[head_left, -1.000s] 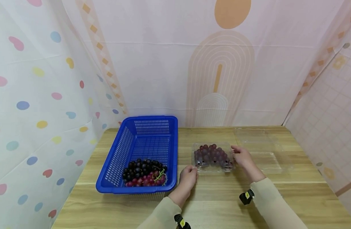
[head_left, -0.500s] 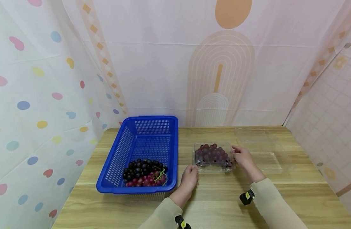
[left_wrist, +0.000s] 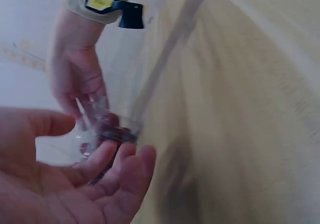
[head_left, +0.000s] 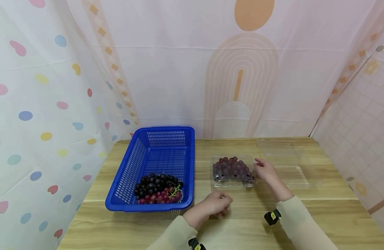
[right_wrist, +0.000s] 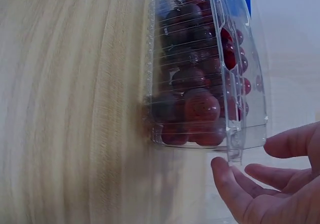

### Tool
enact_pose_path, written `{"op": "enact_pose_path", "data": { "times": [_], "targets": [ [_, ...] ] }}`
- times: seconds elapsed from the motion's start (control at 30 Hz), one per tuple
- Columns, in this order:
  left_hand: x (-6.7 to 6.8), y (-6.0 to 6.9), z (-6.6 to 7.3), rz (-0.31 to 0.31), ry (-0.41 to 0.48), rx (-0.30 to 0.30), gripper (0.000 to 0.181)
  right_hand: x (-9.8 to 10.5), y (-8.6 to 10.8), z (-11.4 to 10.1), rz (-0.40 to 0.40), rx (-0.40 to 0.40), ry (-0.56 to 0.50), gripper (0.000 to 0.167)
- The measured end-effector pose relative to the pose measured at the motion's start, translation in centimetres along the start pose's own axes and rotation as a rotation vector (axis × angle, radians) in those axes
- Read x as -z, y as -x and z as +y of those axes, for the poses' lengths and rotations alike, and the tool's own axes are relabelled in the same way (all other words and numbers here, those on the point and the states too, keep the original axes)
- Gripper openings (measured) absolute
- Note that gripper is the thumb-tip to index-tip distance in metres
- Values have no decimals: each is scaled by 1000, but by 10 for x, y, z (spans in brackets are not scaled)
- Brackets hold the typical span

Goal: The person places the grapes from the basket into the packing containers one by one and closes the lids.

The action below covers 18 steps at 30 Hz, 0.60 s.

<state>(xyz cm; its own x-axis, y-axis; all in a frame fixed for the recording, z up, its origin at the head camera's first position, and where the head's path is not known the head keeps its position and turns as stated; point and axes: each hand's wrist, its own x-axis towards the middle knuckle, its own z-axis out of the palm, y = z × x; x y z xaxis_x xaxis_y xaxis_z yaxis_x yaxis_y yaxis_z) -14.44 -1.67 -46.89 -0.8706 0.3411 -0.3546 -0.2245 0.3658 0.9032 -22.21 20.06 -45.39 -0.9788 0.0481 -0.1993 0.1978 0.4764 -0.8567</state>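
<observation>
A clear plastic clamshell box (head_left: 217, 184) with its lid down stands on the table, holding a bunch of red-purple grapes (head_left: 230, 168). My right hand (head_left: 266, 171) is at the box's right end. In the right wrist view its thumb (right_wrist: 290, 141) meets the lid's corner and the other fingers lie by the rim, not closed round it. My left hand (head_left: 214, 204) hovers in front of the box, apart from it, with loosely bent fingers and nothing in them. Through the left wrist view, the box (left_wrist: 107, 129) is blurred behind those fingers.
A blue plastic basket (head_left: 111, 194) stands to the left, with black grapes (head_left: 154, 183) and red grapes (head_left: 158, 198) at its near end. More clear plastic containers (head_left: 292, 175) lie at the table's right rear. Patterned curtains (head_left: 166, 69) border the back and sides.
My left hand has left the box's near left corner and moved toward me and to the right. The right hand has shifted very slightly outward. Box and basket stay put.
</observation>
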Motion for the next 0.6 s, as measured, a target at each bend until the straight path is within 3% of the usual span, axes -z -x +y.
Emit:
{"op": "enact_pose_path", "data": {
  "times": [0.13,0.23,0.3,0.47,0.6],
  "targets": [
    [9,4,11,-108,-104,-113,19,1,4,-4,18,31,98,58],
    [16,6,20,-190,-98,-185,23,2,7,-7,24,49,152,60],
    [21,7,25,-213,-85,-232,23,3,7,-7,25,63,168,59],
    [39,13,38,-186,-144,-344,23,3,8,-10,9,84,192,56],
    [58,21,47,-110,-222,-417,26,4,10,-13,15,125,193,56]
  ]
}}
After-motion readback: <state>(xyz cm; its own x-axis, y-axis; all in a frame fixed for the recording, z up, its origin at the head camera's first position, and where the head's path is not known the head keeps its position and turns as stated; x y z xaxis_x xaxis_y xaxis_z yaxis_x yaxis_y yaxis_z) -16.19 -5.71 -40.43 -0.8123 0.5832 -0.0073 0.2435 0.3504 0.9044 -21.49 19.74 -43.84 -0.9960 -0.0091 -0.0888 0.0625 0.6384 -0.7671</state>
